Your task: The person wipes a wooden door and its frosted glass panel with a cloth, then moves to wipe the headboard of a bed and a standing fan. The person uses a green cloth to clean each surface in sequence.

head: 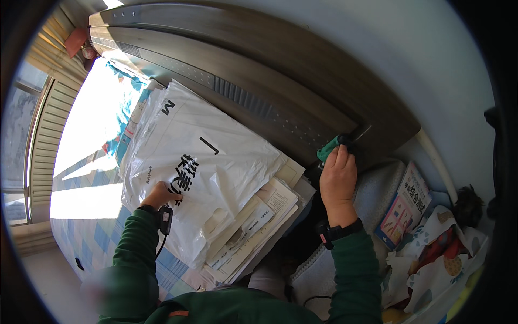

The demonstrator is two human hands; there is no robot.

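My left hand (160,195) rests on a white plastic bag (238,154) with large black writing, its fingers bent against the film. Whether they pinch it cannot be made out. The bag lies on top of a thick stack of papers and flat packets (247,239), whose uneven edges stick out toward my body. My right hand (339,174) is raised to the right of the stack, by the bed's headboard (259,77). Between its fingers is a small green cloth item (328,150) with a dark end. What lies inside that grip is hidden.
A bed with a blue checked cover (97,227) extends to the left, partly in bright sun. On the right, a padded grey seat (376,182) adjoins a printed booklet (406,204) and a patterned cloth (441,259). A white radiator (60,146) stands under the window.
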